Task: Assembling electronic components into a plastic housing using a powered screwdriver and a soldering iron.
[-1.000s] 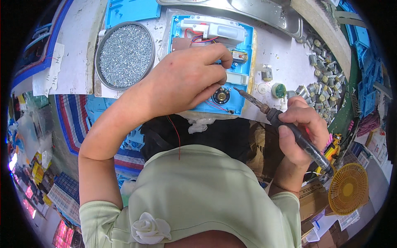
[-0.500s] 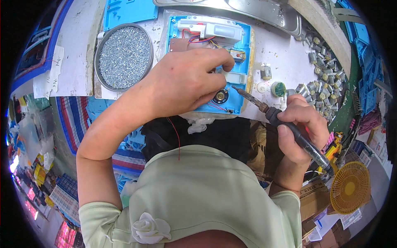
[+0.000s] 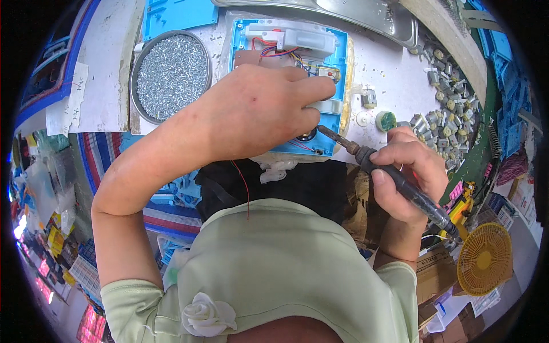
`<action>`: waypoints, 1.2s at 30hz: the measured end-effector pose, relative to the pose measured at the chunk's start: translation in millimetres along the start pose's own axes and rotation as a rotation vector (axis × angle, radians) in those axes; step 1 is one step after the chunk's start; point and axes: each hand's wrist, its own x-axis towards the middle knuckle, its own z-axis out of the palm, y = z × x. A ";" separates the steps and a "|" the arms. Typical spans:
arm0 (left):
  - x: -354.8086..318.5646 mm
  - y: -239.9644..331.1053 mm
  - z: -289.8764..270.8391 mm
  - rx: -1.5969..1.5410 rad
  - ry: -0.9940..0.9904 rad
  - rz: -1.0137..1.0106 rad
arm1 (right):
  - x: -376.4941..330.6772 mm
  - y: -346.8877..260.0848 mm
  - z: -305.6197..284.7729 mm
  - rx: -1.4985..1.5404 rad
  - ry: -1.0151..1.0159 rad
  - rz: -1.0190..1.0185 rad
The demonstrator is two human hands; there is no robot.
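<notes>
A blue plastic device shell (image 3: 337,57) lies open on the white bench, with a white gear housing, a brown board and coloured wires inside. My left hand (image 3: 257,111) rests over its middle, fingers curled and pressing on a white part near its right edge. In my right hand (image 3: 409,174) is a black soldering iron (image 3: 400,183), held like a pen. The iron's metal tip reaches the shell's lower right corner, beside a small round speaker. A thin red wire (image 3: 243,183) hangs down from under the shell.
A round metal tin (image 3: 171,74) full of small screws sits left of the shell. Several small motors (image 3: 446,108) are heaped at the right, with a white gear and a green disc (image 3: 386,120) nearer. A yellow fan (image 3: 485,266) stands lower right. A steel tray (image 3: 366,14) lies beyond.
My left hand has shifted slightly right and down over the shell. The soldering iron tip has stayed at the lower right corner.
</notes>
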 end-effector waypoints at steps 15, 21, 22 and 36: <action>0.5 -0.8 0.0 -0.017 0.014 0.034 | 3.1 -21.9 2.9 -0.076 0.030 0.079; 0.1 -0.1 -0.3 -0.007 0.004 0.031 | -6.5 -21.2 -4.9 -0.037 0.079 0.090; 0.1 -0.2 -0.1 -0.006 0.005 0.033 | -7.2 -20.9 -6.4 -0.035 0.085 0.092; -2.7 -3.4 2.1 -0.003 0.033 0.046 | -7.9 -16.2 -9.3 -0.027 0.120 0.071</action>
